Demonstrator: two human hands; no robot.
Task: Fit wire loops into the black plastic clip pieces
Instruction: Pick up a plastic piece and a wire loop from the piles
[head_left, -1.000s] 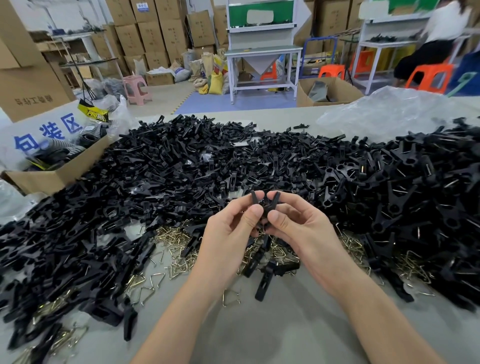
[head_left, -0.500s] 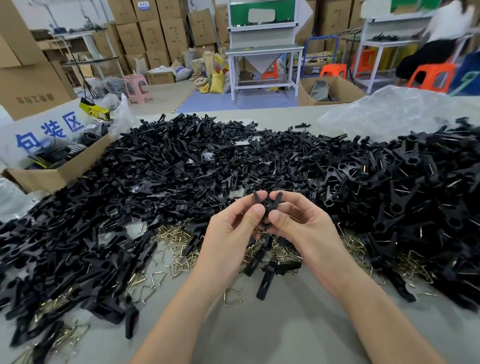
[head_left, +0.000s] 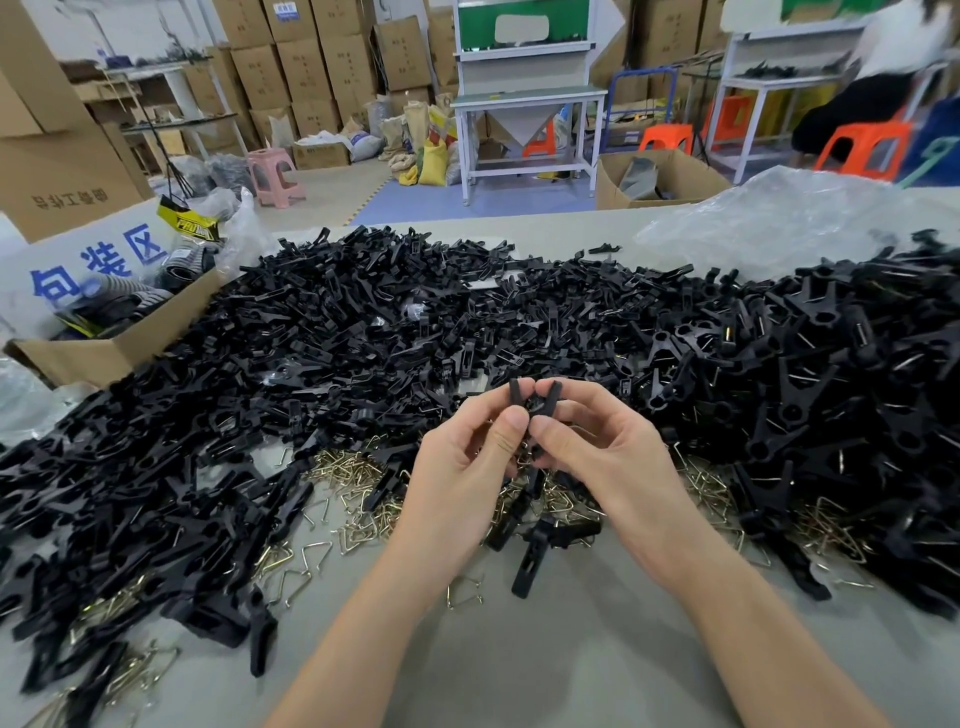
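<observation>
Pinching one black clip (head_left: 535, 401), left hand (head_left: 462, 478) and right hand (head_left: 610, 457) hover at the pile's (head_left: 363, 338) near edge.

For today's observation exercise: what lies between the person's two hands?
In the head view, a black clip, its two arms crossed in an X, pinched by the left hand and right hand.

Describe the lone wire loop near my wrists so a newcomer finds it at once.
On the grey table, look just below the left hand. Left of the long black clip piece lies one wire loop, alone on bare tabletop, unlike the tangled loops beyond.
</observation>
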